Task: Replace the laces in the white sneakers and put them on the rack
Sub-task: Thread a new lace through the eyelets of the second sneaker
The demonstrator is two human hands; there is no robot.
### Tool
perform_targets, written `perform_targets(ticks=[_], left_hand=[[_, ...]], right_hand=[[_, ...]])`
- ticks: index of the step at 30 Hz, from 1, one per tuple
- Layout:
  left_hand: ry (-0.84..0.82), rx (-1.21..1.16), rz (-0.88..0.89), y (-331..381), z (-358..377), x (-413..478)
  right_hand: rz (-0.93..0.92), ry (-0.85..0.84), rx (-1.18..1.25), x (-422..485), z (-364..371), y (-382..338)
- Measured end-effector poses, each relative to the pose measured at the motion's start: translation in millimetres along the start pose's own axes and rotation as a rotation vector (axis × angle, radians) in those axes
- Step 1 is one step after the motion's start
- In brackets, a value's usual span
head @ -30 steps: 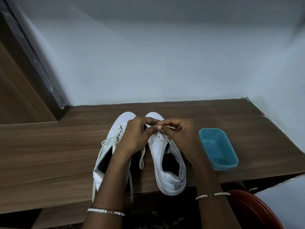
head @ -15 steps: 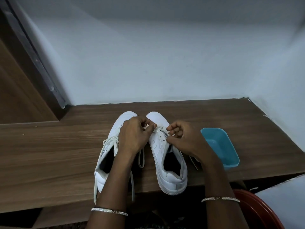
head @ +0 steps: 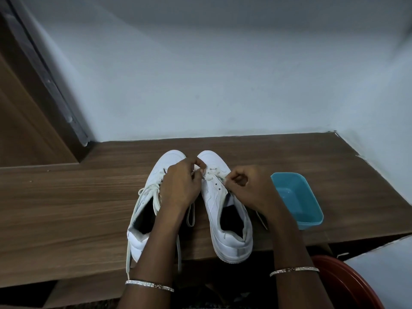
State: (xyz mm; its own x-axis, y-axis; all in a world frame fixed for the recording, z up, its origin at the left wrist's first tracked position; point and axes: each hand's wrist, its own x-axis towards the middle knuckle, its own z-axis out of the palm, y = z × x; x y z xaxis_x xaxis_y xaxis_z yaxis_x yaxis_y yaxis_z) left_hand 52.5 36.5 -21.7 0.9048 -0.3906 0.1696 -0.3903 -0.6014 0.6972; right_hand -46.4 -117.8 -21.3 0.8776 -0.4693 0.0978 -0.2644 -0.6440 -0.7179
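Two white sneakers stand side by side on a brown wooden shelf (head: 66, 197), toes toward the wall. The left sneaker (head: 145, 210) has loose cream laces hanging over the shelf's front edge. The right sneaker (head: 227, 219) carries a lace (head: 211, 172) through its front eyelets only. My left hand (head: 181, 186) pinches one end of that lace at the toe. Just right of the eyelets, my right hand (head: 247, 188) is closed on the other end, and a strand trails down beside the shoe.
A teal plastic tub (head: 296, 199) stands on the shelf just right of my right hand. A red round basin (head: 347, 286) and a white surface (head: 383, 268) lie below at the lower right. A pale wall rises behind; a wooden panel (head: 20, 121) stands left.
My hands were together over the right sneaker's toe; now they have drawn apart, the right hand moving right and pulling the lace through the front eyelets.
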Motion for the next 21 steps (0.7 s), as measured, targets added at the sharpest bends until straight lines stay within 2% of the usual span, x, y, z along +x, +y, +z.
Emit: perform_targets(ticks=[2,6,12,17,21], left_hand=[[-0.007,0.020,0.033,-0.4,6.0,-0.2],[0.057,0.102,0.082,4.3,17.9,-0.4],[0.010,0.175,0.129,4.0,15.6,2.2],[-0.041,0.302,0.214,5.1,19.7,1.5],[-0.069,0.315,0.193,6.3,22.2,-0.8]], right_hand=[[-0.019,0.047,0.031,1.2,3.0,0.1],[-0.065,0.245,0.015,10.4,7.5,-1.6],[-0.051,0.073,-0.043,18.4,17.5,1.3],[-0.041,0.040,-0.065,18.5,18.3,2.9],[-0.013,0.041,-0.007,13.9,17.2,4.3]])
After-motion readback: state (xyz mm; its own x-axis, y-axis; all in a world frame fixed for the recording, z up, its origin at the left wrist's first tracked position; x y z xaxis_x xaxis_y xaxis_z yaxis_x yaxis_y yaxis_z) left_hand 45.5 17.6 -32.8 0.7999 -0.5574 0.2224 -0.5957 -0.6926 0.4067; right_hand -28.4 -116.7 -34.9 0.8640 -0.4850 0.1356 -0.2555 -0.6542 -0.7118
